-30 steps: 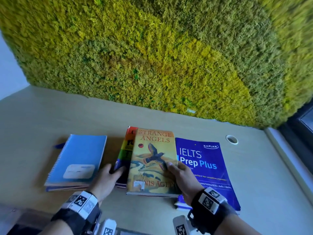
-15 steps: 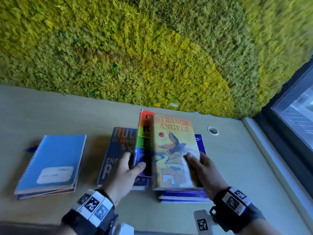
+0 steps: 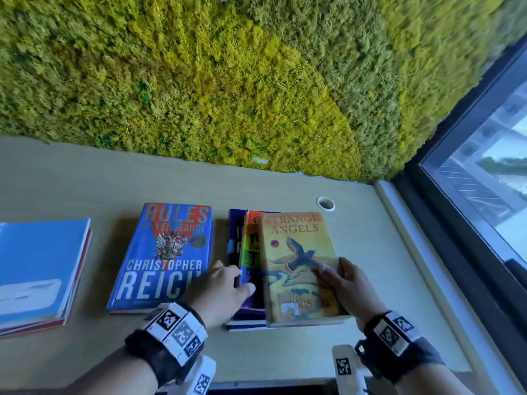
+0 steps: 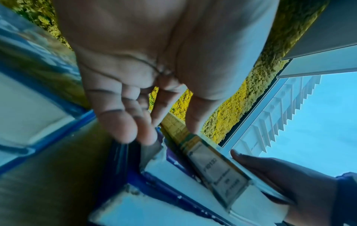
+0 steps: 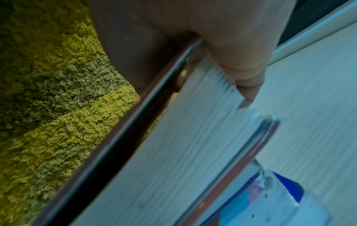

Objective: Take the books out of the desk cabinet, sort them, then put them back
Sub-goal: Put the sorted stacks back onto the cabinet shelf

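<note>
**Left wrist view: open palm over book stack**

Left hand (image 4: 146,64) fills the upper frame, palm to camera, fingers (image 4: 125,126) loosely extended, tips just above a blue-edged book (image 4: 154,175). A yellow-spined book (image 4: 210,165) lies on top; the right hand (image 4: 286,182) grips its far edge. Another blue book (image 4: 32,107) at left, blurred. Moss wall (image 4: 231,110) and window (image 4: 313,119) behind.

On the desk (image 3: 85,178), the notebooks (image 3: 37,269) lie at the far left. To their right is "Rules of Vengeance" (image 3: 165,252). Further right, "Strange Angels" (image 3: 296,266) lies on top of a stack of books (image 3: 245,252).
</note>
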Demonstrator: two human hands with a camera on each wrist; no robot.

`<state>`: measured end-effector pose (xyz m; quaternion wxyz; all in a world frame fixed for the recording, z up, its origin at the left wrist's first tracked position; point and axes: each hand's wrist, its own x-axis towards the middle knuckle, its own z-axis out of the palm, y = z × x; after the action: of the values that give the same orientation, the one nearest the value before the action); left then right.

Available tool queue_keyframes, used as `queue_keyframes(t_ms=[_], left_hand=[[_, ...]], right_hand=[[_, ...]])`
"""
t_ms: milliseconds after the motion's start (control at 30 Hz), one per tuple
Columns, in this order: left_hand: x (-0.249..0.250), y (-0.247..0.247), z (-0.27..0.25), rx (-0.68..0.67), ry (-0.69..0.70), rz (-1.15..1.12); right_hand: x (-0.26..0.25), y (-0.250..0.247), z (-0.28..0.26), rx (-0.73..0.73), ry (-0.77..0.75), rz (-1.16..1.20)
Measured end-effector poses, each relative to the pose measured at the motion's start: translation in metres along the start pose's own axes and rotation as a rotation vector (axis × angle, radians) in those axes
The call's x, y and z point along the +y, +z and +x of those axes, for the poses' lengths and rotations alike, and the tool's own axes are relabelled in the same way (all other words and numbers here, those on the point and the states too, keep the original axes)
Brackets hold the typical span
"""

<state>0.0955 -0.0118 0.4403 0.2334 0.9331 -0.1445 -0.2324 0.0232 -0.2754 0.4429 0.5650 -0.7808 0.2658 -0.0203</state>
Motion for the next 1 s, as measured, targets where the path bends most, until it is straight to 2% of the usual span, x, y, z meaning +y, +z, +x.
queue_keyframes(t_ms=[133,267,400,500,600,733,800,867,933,1000], left_hand=[[0.008,0.009,0.0,0.055,0.052,-0.01],[0.016,0.019,-0.001,-0.004,0.072,-0.051],[0.018,0.017,-0.007,0.031,0.06,-0.444],[0.011,0.011,-0.021,0.06,0.071,-0.717],[-0.007,-0.009,-0.03,0.102,0.046,-0.904],[-0.054,-0.048,-0.033,0.284,-0.016,-0.891],[-0.082,-0.062,-0.033,0.328,-0.067,-0.818],[-0.108,-0.069,-0.032,0.311,-0.129,-0.7],[-0.125,-0.07,-0.034,0.308,-0.169,-0.561],[-0.14,-0.069,-0.033,0.328,-0.168,-0.456]], right_hand=[[0.017,-0.011,0.008,0.054,-0.133,-0.122],[0.01,-0.006,0.011,0.065,-0.149,-0.17],[0.004,0.004,0.007,0.05,-0.114,-0.14],[-0.015,0.019,0.003,0.074,-0.118,-0.026],[-0.034,0.048,0.005,-0.008,-0.133,0.116],[-0.058,0.114,0.003,-0.202,-0.071,0.228],[-0.065,0.15,0.002,-0.259,-0.079,0.157],[-0.064,0.176,0.006,-0.303,-0.099,0.033],[-0.06,0.193,0.01,-0.336,-0.141,-0.118],[-0.061,0.203,0.009,-0.358,-0.149,-0.17]])
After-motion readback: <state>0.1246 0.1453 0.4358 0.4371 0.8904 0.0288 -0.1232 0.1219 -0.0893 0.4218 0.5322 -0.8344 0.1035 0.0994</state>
